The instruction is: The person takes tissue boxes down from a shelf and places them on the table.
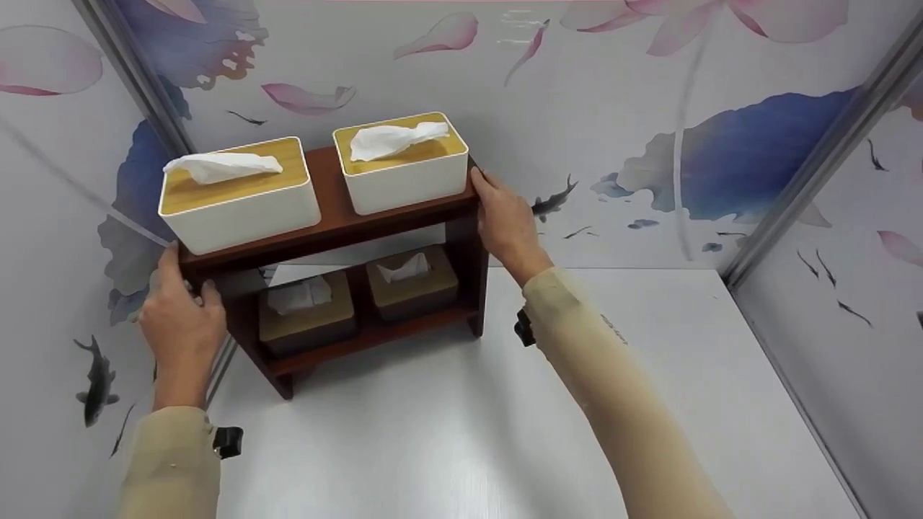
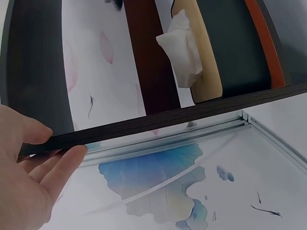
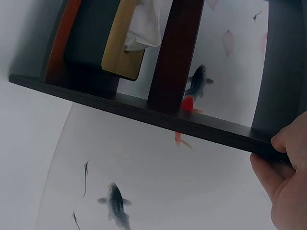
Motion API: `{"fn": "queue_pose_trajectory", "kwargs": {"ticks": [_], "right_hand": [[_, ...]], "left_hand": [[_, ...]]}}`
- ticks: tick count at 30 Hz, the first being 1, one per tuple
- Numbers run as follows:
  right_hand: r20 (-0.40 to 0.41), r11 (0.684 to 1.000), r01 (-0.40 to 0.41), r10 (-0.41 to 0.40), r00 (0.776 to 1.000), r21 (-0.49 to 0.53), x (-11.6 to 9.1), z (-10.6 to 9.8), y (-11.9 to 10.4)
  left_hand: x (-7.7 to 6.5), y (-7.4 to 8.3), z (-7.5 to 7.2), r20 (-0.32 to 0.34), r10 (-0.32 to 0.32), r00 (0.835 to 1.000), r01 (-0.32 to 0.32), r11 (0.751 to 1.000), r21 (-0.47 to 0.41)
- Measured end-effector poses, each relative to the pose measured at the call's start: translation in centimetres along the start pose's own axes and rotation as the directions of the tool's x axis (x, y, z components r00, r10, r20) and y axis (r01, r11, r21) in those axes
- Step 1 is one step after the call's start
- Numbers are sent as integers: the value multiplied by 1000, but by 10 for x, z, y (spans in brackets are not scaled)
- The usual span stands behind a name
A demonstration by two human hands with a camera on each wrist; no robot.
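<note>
A dark red-brown two-tier wooden shelf point(image 1: 332, 229) is gripped at both ends of its top by two hands. At its left end, the left hand point(image 1: 184, 317) pinches the side panel's edge between thumb and fingers; the left wrist view shows this hand point(image 2: 24, 172) too. The right hand point(image 1: 508, 223) grips the opposite upper corner, with the thumb on one side of the panel point(image 3: 201, 127). On top sit two white tissue boxes, a left one point(image 1: 245, 220) and a right one point(image 1: 411, 184), with wood lids and tissues sticking out. Two dark tissue boxes point(image 1: 310, 333) point(image 1: 422, 299) rest on the lower tier.
The shelf stands angled on a white table point(image 1: 389, 432), near the back left corner. Behind it rises a back panel point(image 1: 562, 130) printed with petals, leaves and fish. Side panels point(image 1: 43, 288) with metal corner posts point(image 1: 815, 158) enclose the left and right.
</note>
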State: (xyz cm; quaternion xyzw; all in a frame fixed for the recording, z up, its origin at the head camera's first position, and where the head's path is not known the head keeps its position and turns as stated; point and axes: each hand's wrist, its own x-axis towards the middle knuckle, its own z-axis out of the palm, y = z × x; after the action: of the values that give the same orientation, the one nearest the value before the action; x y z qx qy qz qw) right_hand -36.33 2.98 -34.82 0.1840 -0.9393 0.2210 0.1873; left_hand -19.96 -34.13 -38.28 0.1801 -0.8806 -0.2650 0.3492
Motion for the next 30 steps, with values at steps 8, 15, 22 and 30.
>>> {"fn": "queue_pose_trajectory", "kwargs": {"ticks": [8,15,22,30], "right_hand": [[-66,998,33,-37,997,-60,-15,-7,13],[-111,988,90,-104,988,-122,-29,-12,29],[-160,975,136,-165,973,-175,-37,-22,42],[-192,963,161,-204,960,-217,-47,-31,60]], "left_hand": [[3,10,8,-2,-8,1000,8,1000,16],[4,20,16,50,1,999,-2,1000,14],[9,31,25,120,19,993,-20,1000,9],[12,44,36,178,38,983,-44,999,25]]}}
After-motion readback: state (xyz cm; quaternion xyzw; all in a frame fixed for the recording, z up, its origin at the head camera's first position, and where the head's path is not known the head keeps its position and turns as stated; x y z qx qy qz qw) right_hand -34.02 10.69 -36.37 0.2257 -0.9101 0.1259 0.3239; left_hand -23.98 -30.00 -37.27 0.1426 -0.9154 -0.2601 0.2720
